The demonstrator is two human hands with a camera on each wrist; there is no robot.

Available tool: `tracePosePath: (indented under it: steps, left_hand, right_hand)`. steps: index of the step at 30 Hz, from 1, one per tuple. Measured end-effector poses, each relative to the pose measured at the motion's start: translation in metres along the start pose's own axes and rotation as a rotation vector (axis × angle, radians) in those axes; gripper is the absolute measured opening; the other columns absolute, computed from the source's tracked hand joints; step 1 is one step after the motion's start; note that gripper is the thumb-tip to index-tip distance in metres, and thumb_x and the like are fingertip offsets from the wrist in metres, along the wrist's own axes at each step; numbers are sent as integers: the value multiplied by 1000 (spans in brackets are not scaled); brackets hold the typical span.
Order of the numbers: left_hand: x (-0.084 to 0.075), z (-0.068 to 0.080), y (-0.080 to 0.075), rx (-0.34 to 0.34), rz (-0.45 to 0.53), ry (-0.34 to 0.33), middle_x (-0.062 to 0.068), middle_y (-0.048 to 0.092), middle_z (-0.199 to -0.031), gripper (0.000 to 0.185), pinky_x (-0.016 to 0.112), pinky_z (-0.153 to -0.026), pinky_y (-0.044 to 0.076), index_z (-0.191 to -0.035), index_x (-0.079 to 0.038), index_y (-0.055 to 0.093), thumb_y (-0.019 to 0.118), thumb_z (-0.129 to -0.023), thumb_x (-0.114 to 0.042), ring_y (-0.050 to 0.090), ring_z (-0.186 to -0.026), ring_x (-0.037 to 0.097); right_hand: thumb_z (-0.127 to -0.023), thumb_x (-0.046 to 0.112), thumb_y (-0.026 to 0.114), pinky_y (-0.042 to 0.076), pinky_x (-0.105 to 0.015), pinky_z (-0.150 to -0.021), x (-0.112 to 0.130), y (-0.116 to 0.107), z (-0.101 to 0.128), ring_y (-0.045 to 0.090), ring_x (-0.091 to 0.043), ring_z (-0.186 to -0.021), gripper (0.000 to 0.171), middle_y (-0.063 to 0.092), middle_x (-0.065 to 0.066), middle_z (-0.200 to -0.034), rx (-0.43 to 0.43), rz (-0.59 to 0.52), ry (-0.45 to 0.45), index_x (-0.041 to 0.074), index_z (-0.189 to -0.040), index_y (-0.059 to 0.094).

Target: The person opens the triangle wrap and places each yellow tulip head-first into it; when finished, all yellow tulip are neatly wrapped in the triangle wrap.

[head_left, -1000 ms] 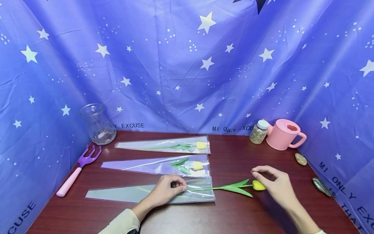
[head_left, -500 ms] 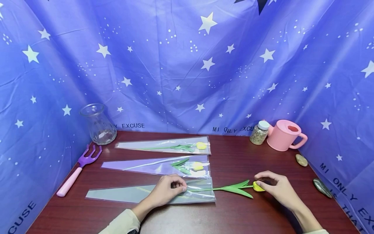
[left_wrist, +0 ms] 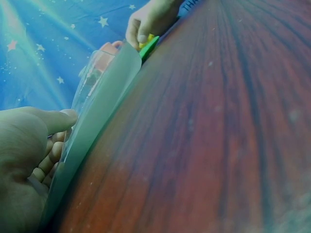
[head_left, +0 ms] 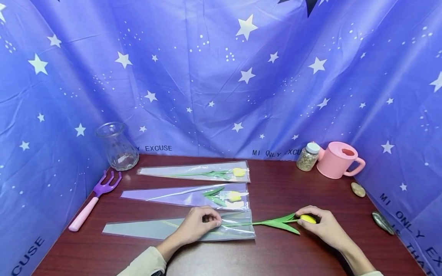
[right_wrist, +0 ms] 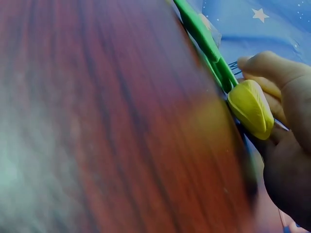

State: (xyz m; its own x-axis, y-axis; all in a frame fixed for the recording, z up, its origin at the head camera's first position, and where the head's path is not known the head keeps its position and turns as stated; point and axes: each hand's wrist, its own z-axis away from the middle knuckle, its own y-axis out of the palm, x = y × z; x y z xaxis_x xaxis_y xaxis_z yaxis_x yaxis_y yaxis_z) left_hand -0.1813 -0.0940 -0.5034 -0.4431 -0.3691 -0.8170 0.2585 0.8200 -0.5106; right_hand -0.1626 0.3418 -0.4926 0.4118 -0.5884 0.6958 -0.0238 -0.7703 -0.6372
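My left hand (head_left: 202,224) lies over the greyish-green wrapping sleeve (head_left: 138,228), nearest me on the table. Its thumb and fingertips pinch the sleeve's clear film (left_wrist: 80,99), as the left wrist view shows. A yellow tulip (head_left: 281,222) has its stem inside the sleeve, while its green leaves and bloom stick out past the right-hand opening. My right hand (head_left: 324,226) curls its thumb and fingers round the tulip at the yellow bloom (right_wrist: 251,108). The tulip's lower stem is hidden behind my left hand.
Behind lie a purple sleeve (head_left: 162,195) and a whitish sleeve (head_left: 172,169), each with a yellow tulip inside. A glass vase (head_left: 119,149) and purple hand fork (head_left: 91,203) are left. A jar (head_left: 308,157), pink watering can (head_left: 336,160) and two stones (head_left: 358,189) are right.
My right hand has shifted left and down along the tulip, its fingers moving from the far end of the bloom to its base. My left hand has stayed on the sleeve.
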Motion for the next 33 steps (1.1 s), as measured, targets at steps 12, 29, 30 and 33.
tracePosePath:
  steps: [12, 29, 30, 33]
  left_hand:
    - [1, 0, 0, 4, -16, -3, -14, 67, -82, 9, 19, -69, 52, -88, -27, 77, 81, -88, -19, 58, -74, -3]
    - [-5, -1, 1, 23, -40, 24, -13, 66, -82, 9, 19, -70, 52, -87, -26, 76, 79, -89, -18, 57, -75, -3]
    - [-6, -2, 1, 26, -46, 32, -13, 66, -82, 9, 19, -70, 52, -87, -26, 76, 79, -90, -18, 57, -76, -3]
    - [-9, -3, 2, 38, -61, 37, -13, 66, -83, 9, 19, -71, 51, -87, -27, 75, 78, -91, -19, 57, -77, -3]
  right_hand:
    - [-76, -2, 87, 44, -9, -77, -2, 8, -2, 63, -2, -91, 32, 74, 6, -94, -44, 111, -196, 23, -93, 78]
    - [-77, -5, 85, 47, -15, -69, 21, 20, -4, 62, -2, -88, 32, 70, 10, -92, 18, 13, -207, 24, -86, 76]
    - [-77, -5, 85, 47, -15, -69, 24, 23, -4, 62, -2, -88, 31, 70, 10, -92, 20, 8, -216, 23, -86, 76]
    - [-78, -5, 85, 47, -15, -68, 32, 32, -6, 62, -3, -88, 30, 70, 9, -91, 22, -22, -235, 22, -87, 76]
